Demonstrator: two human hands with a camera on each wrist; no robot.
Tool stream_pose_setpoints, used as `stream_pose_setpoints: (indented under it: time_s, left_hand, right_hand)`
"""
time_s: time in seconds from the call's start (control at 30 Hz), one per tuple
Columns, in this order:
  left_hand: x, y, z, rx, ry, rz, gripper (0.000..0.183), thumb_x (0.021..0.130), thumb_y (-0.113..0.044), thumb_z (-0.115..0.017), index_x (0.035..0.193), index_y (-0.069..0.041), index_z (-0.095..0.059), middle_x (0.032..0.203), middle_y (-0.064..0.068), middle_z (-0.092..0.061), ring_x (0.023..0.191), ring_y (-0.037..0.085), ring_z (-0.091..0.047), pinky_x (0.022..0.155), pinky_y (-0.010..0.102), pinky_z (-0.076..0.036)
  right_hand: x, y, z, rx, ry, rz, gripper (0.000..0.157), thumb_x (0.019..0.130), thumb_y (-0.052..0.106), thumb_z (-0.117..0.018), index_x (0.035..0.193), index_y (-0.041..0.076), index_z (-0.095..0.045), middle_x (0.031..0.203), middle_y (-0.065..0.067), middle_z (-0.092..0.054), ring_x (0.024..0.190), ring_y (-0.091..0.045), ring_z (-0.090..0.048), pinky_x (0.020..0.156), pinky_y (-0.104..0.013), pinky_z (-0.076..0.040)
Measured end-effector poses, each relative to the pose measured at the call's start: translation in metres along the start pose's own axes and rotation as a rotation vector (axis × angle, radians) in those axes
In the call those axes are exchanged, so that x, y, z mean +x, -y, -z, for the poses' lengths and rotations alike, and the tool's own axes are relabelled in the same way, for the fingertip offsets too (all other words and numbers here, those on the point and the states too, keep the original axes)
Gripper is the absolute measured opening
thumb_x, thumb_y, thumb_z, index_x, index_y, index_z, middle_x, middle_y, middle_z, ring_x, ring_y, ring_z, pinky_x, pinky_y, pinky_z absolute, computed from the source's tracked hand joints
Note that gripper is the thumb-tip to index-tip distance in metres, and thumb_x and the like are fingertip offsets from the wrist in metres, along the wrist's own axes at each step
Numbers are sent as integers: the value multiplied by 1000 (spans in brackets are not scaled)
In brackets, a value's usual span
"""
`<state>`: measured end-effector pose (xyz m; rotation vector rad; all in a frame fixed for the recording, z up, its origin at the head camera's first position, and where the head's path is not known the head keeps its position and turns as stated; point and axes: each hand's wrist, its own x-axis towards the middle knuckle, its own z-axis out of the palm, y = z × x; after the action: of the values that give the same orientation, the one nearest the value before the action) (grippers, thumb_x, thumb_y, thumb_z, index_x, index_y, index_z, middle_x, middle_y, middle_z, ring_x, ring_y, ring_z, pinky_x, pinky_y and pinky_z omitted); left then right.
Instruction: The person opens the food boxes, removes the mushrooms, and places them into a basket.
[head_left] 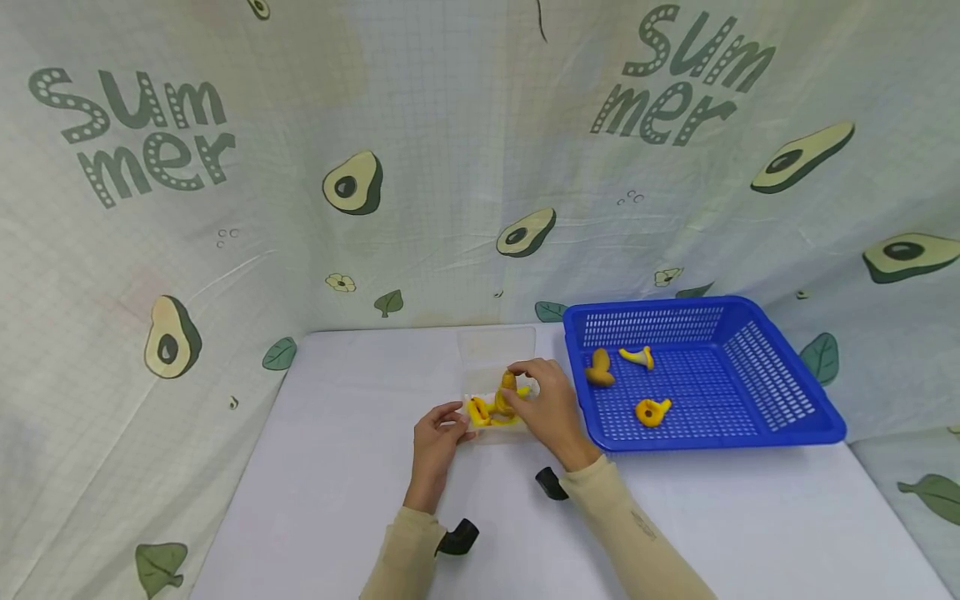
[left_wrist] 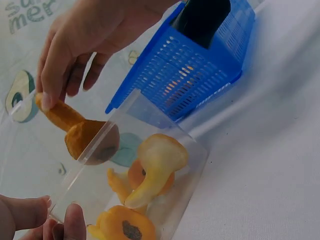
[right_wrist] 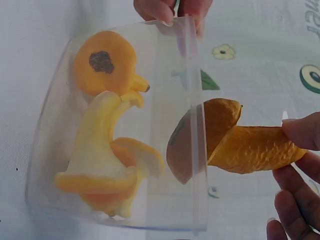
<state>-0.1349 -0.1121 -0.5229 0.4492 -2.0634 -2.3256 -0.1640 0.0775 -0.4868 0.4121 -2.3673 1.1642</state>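
My right hand [head_left: 553,408] pinches the stem end of an ochre toy mushroom [right_wrist: 252,149] between thumb and fingers. In the left wrist view the mushroom's thick cap points down over the open top of a clear plastic box [left_wrist: 150,112]. My left hand [head_left: 435,450] grips the near left edge of that box, thumb on one side of the rim and fingers on the other. Inside lie several yellow toy mushrooms, among them a pale trumpet-shaped one [right_wrist: 97,145] and a round orange-yellow one with a dark patch [right_wrist: 112,70].
To the right stands a blue slotted basket [head_left: 787,367]. In it are an ochre mushroom [head_left: 600,368], a yellow one with a pale stem [head_left: 639,358] and a ring-like yellow one [head_left: 652,412]. The box's clear lid [head_left: 497,343] lies open behind it, near the printed cloth backdrop [head_left: 442,167].
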Motion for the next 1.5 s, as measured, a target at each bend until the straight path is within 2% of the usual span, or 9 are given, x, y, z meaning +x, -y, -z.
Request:
stream_pose_setpoints:
  time_s: [0.13,0.53,0.67,0.83,1.07,1.3,1.4,1.5]
  left_hand:
    - [1,0,0,10,-11,10,35,95,8,-71,129,15,-64,98,11,-61,75,13,-60,69,25,-66]
    - [0,1,0,32,-17,26,34,96,8,-70,129,12,-65,99,11,-61,76,15,-60,72,29,-67]
    - [1,1,0,30,-14,26,35,96,7,-70,130,12,-65,100,10,-60,76,15,-59,73,30,-67]
    - [2,0,0,35,-18,28,36,96,6,-71,130,12,-64,101,10,-60,76,15,-59,72,30,-67]
    - [2,1,-1,51,-35,40,35,96,5,-72,130,10,-66,102,11,-61,77,16,-59,71,27,-67]
    - [5,3,0,50,-39,53,32,96,5,-72,127,9,-68,101,12,-61,77,16,-60,71,26,-66]
    - [5,3,-1,50,-39,57,32,96,5,-71,127,9,-68,101,12,-61,77,16,-60,71,25,-66]
    - [4,3,0,52,-37,58,33,96,5,-72,128,9,-67,102,13,-61,77,16,-60,72,26,-66]
  right_hand:
    - [-2,1,10,32,-28,13,33,81,7,-92,110,5,-76,107,-11,-76,100,-29,-65,88,-46,-60]
    - [-9,-3,35,93,-96,-25,34,78,0,-93,107,1,-75,104,-13,-75,99,-29,-62,88,-40,-53]
    - [-11,-3,44,116,-94,-26,36,79,-2,-91,111,-1,-75,107,-15,-75,101,-30,-62,88,-44,-54]
    - [-14,-5,54,102,-77,-13,37,81,-3,-88,117,1,-77,112,-14,-76,105,-31,-63,91,-40,-50]
    - [-18,-9,67,63,-104,-17,35,80,-1,-91,111,0,-77,110,-14,-76,103,-30,-63,88,-38,-53]
    - [-22,-19,81,38,-152,-28,38,77,-4,-92,111,-3,-75,106,-18,-76,99,-34,-63,87,-17,-45]
    - [-24,-25,88,42,-174,-26,38,76,-7,-92,110,-5,-75,104,-19,-76,98,-33,-62,86,-18,-44]
    - [-25,-30,96,39,-193,-37,37,76,-8,-91,110,-6,-74,104,-19,-75,99,-26,-60,88,-19,-45]
